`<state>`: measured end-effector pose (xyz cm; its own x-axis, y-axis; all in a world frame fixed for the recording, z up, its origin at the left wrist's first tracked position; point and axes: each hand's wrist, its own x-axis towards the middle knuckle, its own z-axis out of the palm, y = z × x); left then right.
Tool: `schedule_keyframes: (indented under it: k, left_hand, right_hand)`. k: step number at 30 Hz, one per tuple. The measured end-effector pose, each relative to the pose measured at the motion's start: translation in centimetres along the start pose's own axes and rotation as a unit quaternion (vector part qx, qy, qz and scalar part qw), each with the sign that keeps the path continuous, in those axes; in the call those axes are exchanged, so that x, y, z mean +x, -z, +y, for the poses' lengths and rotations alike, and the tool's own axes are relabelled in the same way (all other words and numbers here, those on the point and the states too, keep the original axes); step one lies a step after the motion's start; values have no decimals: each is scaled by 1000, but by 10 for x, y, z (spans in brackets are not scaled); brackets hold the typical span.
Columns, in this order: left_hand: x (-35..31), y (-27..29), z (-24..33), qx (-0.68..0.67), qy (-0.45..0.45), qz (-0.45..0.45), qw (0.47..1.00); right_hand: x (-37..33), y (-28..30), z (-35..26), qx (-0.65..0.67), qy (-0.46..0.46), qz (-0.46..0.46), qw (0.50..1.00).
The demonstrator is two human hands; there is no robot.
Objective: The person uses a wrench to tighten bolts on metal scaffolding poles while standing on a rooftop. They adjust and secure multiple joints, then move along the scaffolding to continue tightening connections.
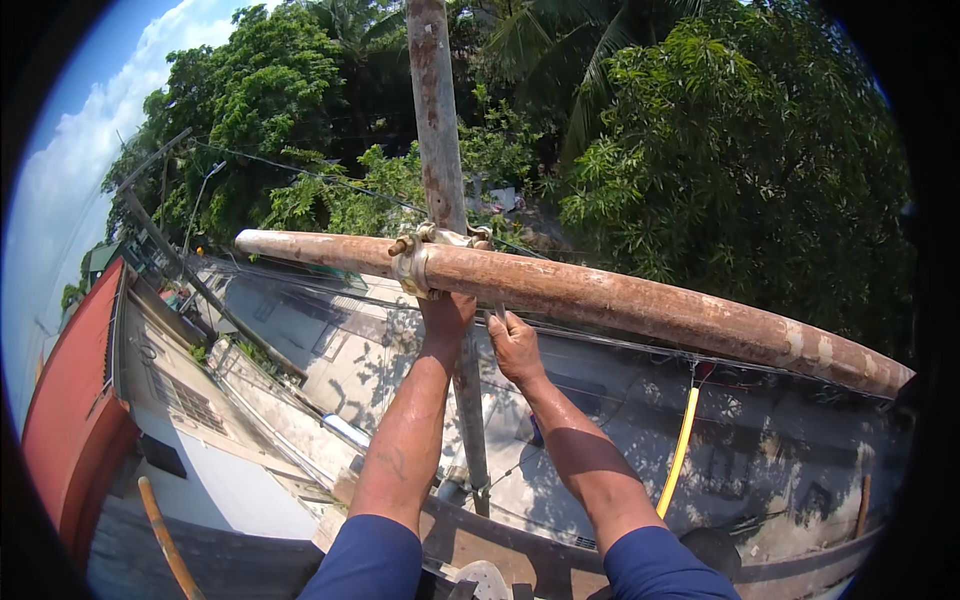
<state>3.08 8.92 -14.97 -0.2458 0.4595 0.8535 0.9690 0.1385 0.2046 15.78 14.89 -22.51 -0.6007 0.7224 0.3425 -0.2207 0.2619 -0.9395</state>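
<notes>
A rusty scaffold tube (610, 298) runs crosswise in front of me and meets an upright scaffold tube (436, 120). A metal scaffold coupler (411, 268) wraps the crosswise tube at the joint, with a rusty bolt sticking out on its left. My left hand (447, 313) reaches up under the coupler; its fingers are hidden behind the tube. Just to the right, below the crosswise tube, my right hand (516, 348) is closed around a slim metal tool (501, 312). Only a short length of that tool shows, so its kind is unclear.
I am high above a paved street (620, 400). A plank or beam (530, 550) lies below my arms. Wires cross behind the tube, and a yellow hose or pipe (682, 445) hangs at right. A red-roofed building (75, 410) stands at left; trees (730, 170) fill the far side.
</notes>
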Motion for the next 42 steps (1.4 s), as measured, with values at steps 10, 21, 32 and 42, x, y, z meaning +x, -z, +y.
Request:
schedule_keyframes:
  k: [10,21,32,42]
  left_hand:
    - [-2,8,-1,15,-4,-44,999]
    - [1,2,3,-63,34,-9,997]
    - [-1,-8,-6,-69,51,13,996]
    - [0,-13,-5,-134,86,15,987]
  right_hand:
    - [4,-26,3,21,87,18,996]
    - [-9,39,-39,-100,100,-2,990]
    - [10,46,-28,-124,107,-60,985]
    - [1,71,-45,-38,-141,-141,979]
